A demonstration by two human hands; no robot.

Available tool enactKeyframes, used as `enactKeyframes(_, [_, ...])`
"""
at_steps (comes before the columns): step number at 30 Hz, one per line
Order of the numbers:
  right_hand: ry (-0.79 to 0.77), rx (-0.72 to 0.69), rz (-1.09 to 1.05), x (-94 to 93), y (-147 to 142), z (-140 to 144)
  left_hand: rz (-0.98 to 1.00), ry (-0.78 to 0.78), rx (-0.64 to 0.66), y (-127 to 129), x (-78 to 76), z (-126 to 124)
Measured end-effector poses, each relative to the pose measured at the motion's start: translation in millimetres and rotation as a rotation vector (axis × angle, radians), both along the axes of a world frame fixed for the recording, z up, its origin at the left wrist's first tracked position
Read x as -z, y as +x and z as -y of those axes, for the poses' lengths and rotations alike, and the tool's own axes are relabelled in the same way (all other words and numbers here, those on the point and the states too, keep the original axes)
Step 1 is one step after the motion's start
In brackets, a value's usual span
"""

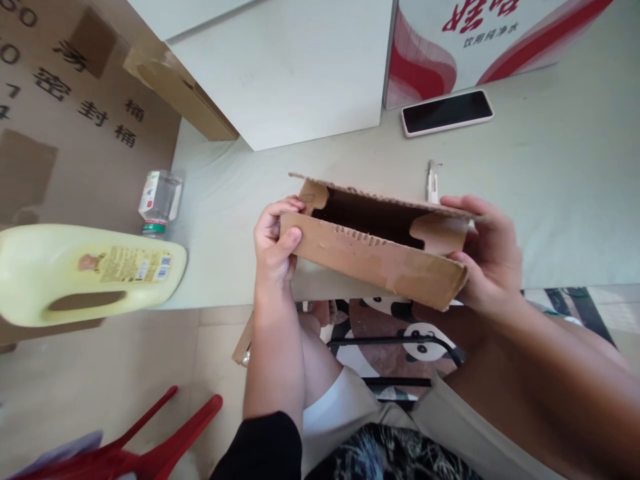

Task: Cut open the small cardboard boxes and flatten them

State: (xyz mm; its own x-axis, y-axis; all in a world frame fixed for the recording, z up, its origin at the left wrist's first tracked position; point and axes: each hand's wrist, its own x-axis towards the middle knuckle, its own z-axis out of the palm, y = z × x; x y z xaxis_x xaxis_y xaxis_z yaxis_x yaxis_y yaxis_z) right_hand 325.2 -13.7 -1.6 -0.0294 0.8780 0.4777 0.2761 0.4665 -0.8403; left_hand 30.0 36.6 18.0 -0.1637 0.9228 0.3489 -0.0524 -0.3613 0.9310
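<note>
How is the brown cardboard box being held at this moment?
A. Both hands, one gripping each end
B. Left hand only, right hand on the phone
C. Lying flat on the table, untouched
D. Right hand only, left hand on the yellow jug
A: the left hand grips one end of the cardboard box and the right hand the other, holding it above the table edge.

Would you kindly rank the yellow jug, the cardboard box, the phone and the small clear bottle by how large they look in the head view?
1. Yellow jug and cardboard box look alike; the box, held in both hands, is nearer the camera, so unranked.
3. Phone.
4. Small clear bottle.
</note>
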Motion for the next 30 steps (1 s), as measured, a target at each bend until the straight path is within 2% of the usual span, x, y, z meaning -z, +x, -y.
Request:
enactKeyframes(3, [0.122, -0.024, 0.026, -4.9, 1, -4, -0.011, -0.037, 0.001, 0, -0.7, 2])
enactKeyframes(13, [0.087, -0.008, -0.109, -4.9, -6, -5, -0.116, -0.045, 0.027, -2, 0.6, 2])
enactKeyframes(20, [0.105, -0.022, -0.018, -4.5, 3, -7, -0.157, -0.057, 0.000, -3, -0.2, 2])
enactKeyframes(24, [-0.080, -0.007, -0.071, -1.9, 6, -10, -0.072, -0.102, -0.036, -13, 2.7, 4])
enactKeyframes(27, [-0.317, 0.040, 0.081, 0.2, 5, -14, 0.037, -0.165, -0.080, -20, 3.9, 5])
enactKeyframes(30, [-0.476, -0.051, 0.169, 3.4, 3, -17, 0.102, -0.209, -0.109, -21, 3.3, 3])
